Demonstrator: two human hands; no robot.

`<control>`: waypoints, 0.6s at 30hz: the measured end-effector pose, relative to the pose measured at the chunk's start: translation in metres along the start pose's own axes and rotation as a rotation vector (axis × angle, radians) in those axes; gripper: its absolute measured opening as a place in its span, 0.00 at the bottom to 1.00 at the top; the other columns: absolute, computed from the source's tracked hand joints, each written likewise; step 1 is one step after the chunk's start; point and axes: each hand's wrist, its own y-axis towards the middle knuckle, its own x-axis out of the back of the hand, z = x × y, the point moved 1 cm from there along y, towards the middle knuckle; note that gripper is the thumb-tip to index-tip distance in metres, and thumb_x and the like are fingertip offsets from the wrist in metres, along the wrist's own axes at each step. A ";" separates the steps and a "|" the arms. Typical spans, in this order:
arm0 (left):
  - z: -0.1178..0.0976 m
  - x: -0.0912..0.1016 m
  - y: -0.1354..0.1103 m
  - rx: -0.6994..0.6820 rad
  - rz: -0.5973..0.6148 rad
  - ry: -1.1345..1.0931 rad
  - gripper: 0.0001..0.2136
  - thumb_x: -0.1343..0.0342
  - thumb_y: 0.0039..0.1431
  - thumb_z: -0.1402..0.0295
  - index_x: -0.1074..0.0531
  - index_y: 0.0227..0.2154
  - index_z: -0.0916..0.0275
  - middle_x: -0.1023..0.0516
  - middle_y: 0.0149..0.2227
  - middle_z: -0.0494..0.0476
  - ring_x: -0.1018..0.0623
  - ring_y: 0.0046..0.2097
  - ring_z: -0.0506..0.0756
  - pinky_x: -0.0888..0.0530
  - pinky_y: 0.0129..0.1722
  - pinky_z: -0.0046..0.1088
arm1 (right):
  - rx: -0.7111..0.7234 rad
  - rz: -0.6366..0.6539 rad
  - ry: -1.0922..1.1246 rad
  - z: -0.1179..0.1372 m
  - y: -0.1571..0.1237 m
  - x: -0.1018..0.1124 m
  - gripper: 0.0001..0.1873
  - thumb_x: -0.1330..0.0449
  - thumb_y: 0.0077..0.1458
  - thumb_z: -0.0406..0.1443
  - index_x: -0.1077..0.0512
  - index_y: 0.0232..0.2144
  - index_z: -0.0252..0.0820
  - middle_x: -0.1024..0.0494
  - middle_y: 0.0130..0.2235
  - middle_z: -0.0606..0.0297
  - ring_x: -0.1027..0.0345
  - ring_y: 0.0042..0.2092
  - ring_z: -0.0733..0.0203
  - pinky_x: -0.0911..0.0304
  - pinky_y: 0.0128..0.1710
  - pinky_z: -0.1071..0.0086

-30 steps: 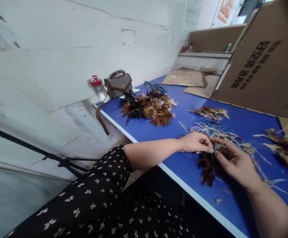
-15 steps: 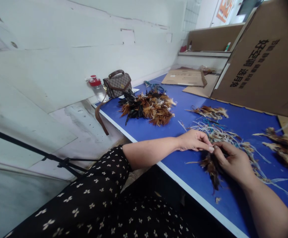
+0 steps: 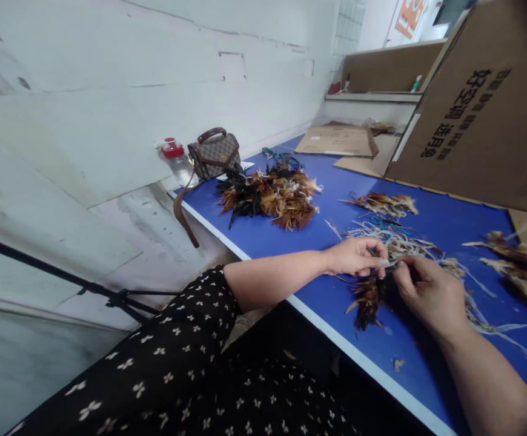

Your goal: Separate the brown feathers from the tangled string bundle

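Note:
My left hand pinches the top of a dark brown feather bunch, whose feathers hang down over the blue table. Close beside it, my right hand is closed in a pinch on a thin whitish strip that spans the short gap between both hands' fingertips. Behind the hands lies a tangle of pale strips and quills. A small pile of brown feathers rests farther back, and another brown feather heap lies to the right.
A large black and rust-brown feather pile sits to the left on the blue table. Near the wall stand a handbag and a red-capped bottle. A big cardboard panel rises at the right; flat cardboard lies behind.
The feather bunch has shifted left, from under my right hand to below my left hand. My fingertips have drawn slightly apart, with the pale strip now showing between them.

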 end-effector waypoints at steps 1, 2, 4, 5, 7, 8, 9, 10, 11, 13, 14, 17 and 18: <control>0.000 0.000 0.000 0.001 0.007 0.003 0.29 0.17 0.53 0.47 0.27 0.42 0.59 0.14 0.33 0.50 0.30 0.24 0.43 0.40 0.23 0.20 | -0.002 0.000 -0.001 0.001 0.000 0.001 0.16 0.38 0.67 0.47 0.16 0.38 0.46 0.12 0.35 0.56 0.19 0.33 0.54 0.31 0.36 0.65; 0.000 0.000 0.000 0.011 0.002 0.007 0.29 0.17 0.55 0.47 0.27 0.41 0.59 0.14 0.33 0.50 0.30 0.24 0.43 0.40 0.23 0.20 | -0.005 -0.002 -0.002 0.001 0.000 0.002 0.16 0.38 0.66 0.48 0.15 0.37 0.46 0.12 0.34 0.57 0.20 0.33 0.55 0.32 0.35 0.65; -0.001 0.000 0.001 0.049 -0.048 0.004 0.26 0.18 0.58 0.51 0.28 0.40 0.60 0.14 0.33 0.50 0.30 0.24 0.43 0.41 0.23 0.20 | -0.012 -0.007 0.002 0.002 -0.001 0.005 0.16 0.38 0.65 0.48 0.15 0.36 0.46 0.12 0.33 0.59 0.22 0.31 0.56 0.34 0.33 0.66; -0.001 0.001 0.002 0.068 -0.087 -0.005 0.24 0.18 0.59 0.53 0.27 0.40 0.61 0.14 0.33 0.50 0.30 0.24 0.43 0.41 0.22 0.20 | -0.016 -0.009 0.005 0.002 -0.001 0.006 0.16 0.38 0.64 0.48 0.15 0.36 0.46 0.13 0.33 0.59 0.22 0.30 0.57 0.34 0.33 0.66; -0.001 0.002 0.004 0.094 -0.151 -0.025 0.21 0.18 0.61 0.58 0.26 0.37 0.63 0.14 0.34 0.53 0.30 0.24 0.42 0.40 0.22 0.20 | -0.022 -0.010 0.016 0.002 -0.001 0.008 0.16 0.39 0.63 0.48 0.15 0.34 0.46 0.13 0.31 0.61 0.24 0.29 0.58 0.35 0.32 0.66; 0.000 0.003 0.006 0.101 -0.172 -0.031 0.20 0.18 0.60 0.60 0.24 0.36 0.65 0.14 0.34 0.54 0.29 0.24 0.42 0.39 0.22 0.21 | -0.022 -0.008 0.024 0.002 -0.001 0.008 0.16 0.39 0.62 0.48 0.16 0.34 0.46 0.14 0.31 0.61 0.24 0.28 0.58 0.35 0.31 0.66; 0.000 0.004 0.007 0.105 -0.191 -0.034 0.19 0.17 0.59 0.62 0.23 0.35 0.66 0.14 0.33 0.54 0.29 0.24 0.42 0.39 0.22 0.21 | -0.021 -0.003 0.033 0.002 -0.001 0.009 0.16 0.39 0.62 0.48 0.16 0.33 0.46 0.14 0.30 0.61 0.24 0.28 0.58 0.35 0.31 0.66; 0.001 0.005 0.009 0.110 -0.209 -0.035 0.19 0.16 0.57 0.64 0.22 0.33 0.67 0.15 0.31 0.53 0.29 0.24 0.42 0.38 0.22 0.22 | -0.018 0.004 0.044 0.002 -0.001 0.009 0.16 0.38 0.62 0.47 0.16 0.33 0.47 0.14 0.30 0.62 0.23 0.28 0.58 0.35 0.31 0.66; 0.002 0.005 0.010 0.114 -0.226 -0.035 0.19 0.15 0.56 0.65 0.21 0.33 0.67 0.17 0.28 0.52 0.30 0.23 0.43 0.37 0.22 0.23 | -0.014 0.012 0.055 0.002 -0.001 0.010 0.15 0.38 0.61 0.47 0.16 0.32 0.47 0.14 0.30 0.62 0.23 0.29 0.58 0.34 0.32 0.66; 0.003 0.007 0.011 0.114 -0.256 -0.041 0.19 0.14 0.53 0.67 0.21 0.31 0.67 0.21 0.24 0.49 0.30 0.22 0.43 0.36 0.23 0.23 | -0.010 0.028 0.078 0.002 -0.001 0.011 0.14 0.38 0.60 0.47 0.16 0.32 0.48 0.13 0.30 0.63 0.21 0.30 0.57 0.33 0.32 0.66; 0.003 0.007 0.011 0.109 -0.263 -0.046 0.19 0.14 0.52 0.67 0.21 0.30 0.67 0.22 0.23 0.48 0.30 0.22 0.43 0.35 0.24 0.24 | -0.009 0.036 0.089 0.002 -0.001 0.012 0.14 0.37 0.60 0.47 0.16 0.32 0.48 0.14 0.30 0.63 0.21 0.30 0.57 0.33 0.32 0.66; 0.005 0.008 0.011 0.079 -0.267 -0.041 0.21 0.12 0.48 0.66 0.21 0.29 0.67 0.21 0.23 0.48 0.30 0.22 0.44 0.35 0.25 0.25 | -0.006 0.083 0.135 0.000 -0.001 0.015 0.12 0.36 0.59 0.47 0.17 0.32 0.48 0.15 0.29 0.64 0.22 0.29 0.57 0.32 0.33 0.64; 0.006 0.009 0.011 0.067 -0.263 -0.027 0.21 0.12 0.47 0.65 0.21 0.29 0.67 0.21 0.24 0.48 0.29 0.23 0.44 0.35 0.26 0.25 | -0.003 0.108 0.158 -0.001 0.000 0.017 0.13 0.36 0.59 0.47 0.17 0.31 0.48 0.15 0.29 0.64 0.22 0.30 0.56 0.30 0.34 0.64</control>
